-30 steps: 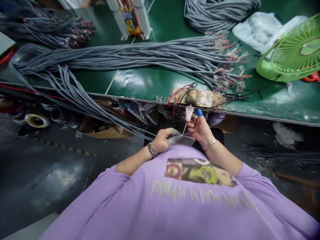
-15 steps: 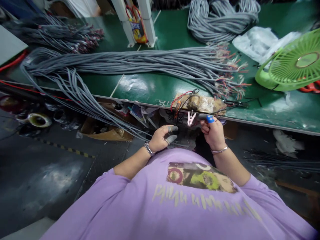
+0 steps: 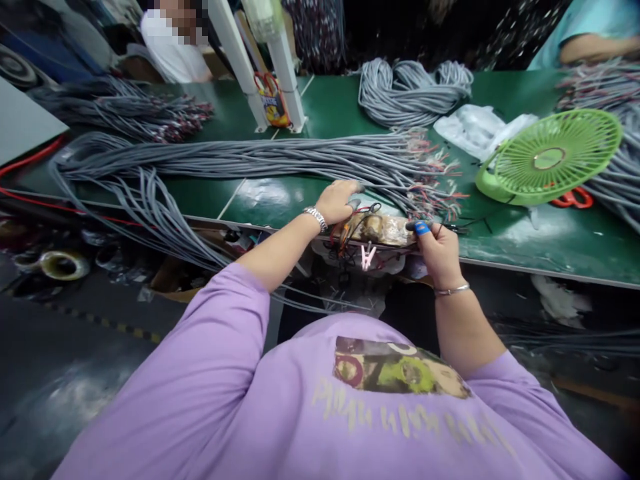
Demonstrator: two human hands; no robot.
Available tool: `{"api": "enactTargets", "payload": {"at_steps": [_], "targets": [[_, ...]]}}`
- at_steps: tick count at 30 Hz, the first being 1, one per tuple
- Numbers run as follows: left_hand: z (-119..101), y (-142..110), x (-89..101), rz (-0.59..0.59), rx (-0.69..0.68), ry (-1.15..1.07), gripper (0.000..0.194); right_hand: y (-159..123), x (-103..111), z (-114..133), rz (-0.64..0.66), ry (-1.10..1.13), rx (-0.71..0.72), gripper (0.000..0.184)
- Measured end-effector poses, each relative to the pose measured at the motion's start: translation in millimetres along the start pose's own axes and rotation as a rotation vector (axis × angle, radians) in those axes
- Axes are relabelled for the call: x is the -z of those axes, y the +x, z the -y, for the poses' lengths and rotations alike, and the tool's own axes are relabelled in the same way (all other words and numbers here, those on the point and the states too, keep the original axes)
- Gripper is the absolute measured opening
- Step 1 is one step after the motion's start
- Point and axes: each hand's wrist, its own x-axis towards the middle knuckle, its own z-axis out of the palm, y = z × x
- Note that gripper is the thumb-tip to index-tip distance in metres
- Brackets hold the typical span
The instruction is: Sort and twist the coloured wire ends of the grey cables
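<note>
My left hand (image 3: 339,202), with grey covers on its fingertips, reaches over the bench edge beside the bundle of grey cables (image 3: 280,159). Its thumb and forefinger are apart, with nothing seen between them. My right hand (image 3: 440,252) is closed in a pinch at the right end of a worn block (image 3: 395,229) wrapped in clear tape. Blue tape covers a digit of that hand; whatever it pinches is too small to make out. Red and black wires lie on the block's left part. A pink clip (image 3: 367,257) hangs below its front edge.
A green fan (image 3: 550,158) and red-handled scissors (image 3: 575,198) stand to the right. Coiled cables (image 3: 410,90) and a plastic bag (image 3: 480,127) lie behind. White posts (image 3: 287,80) rise from the green bench (image 3: 525,237). Other people are across the bench.
My left hand has moved up and forward from near my lap to the cables on the bench. The right stays pinched near the block. The view has tilted upward.
</note>
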Motion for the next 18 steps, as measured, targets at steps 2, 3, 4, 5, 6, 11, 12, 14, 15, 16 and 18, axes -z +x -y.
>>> {"api": "enactTargets", "payload": {"at_steps": [2,3,4,5,6,11,12,14,15,16,18], "targets": [[-0.5,23.4,-7.5,0.038,0.002,0.059,0.043,1.5,0.3,3.5,0.017,0.029,-0.038,0.031],[-0.8,31.8,-11.1,0.054,0.013,0.087,0.044,2.3,0.7,5.5,0.027,0.052,-0.063,0.031],[-1.1,38.0,-14.3,0.069,0.029,0.116,0.044,3.0,1.2,7.4,0.037,0.08,-0.094,0.031],[-1.4,42.1,-16.8,0.082,0.046,0.147,0.043,3.6,1.7,9.0,0.048,0.11,-0.13,0.032],[-1.5,44.5,-18.7,0.099,0.057,0.178,0.043,4.1,2.2,10.1,0.056,0.138,-0.165,0.032],[0.5,33.2,-11.3,0.11,-0.016,0.224,0.027,4.6,4.3,7.7,0.05,0.168,-0.208,0.032],[1.0,25.6,-5.0,0.045,-0.021,0.174,0.025,4.4,4.5,6.3,0.045,0.156,-0.193,0.032],[0.4,3.0,13.2,-0.156,-0.012,0.017,0.029,4.0,4.9,4.0,0.041,0.133,-0.162,0.031],[-1.6,-12.4,24.3,-0.267,-0.02,-0.077,0.034,3.8,5.1,3.3,0.042,0.125,-0.149,0.03],[-4.9,-30.5,35.8,-0.348,-0.037,-0.157,0.039,3.5,5.3,3.0,0.048,0.12,-0.139,0.029],[-15.6,-73.0,56.5,-0.417,-0.07,-0.249,0.044,2.8,5.7,2.9,0.059,0.114,-0.137,0.026]]}}
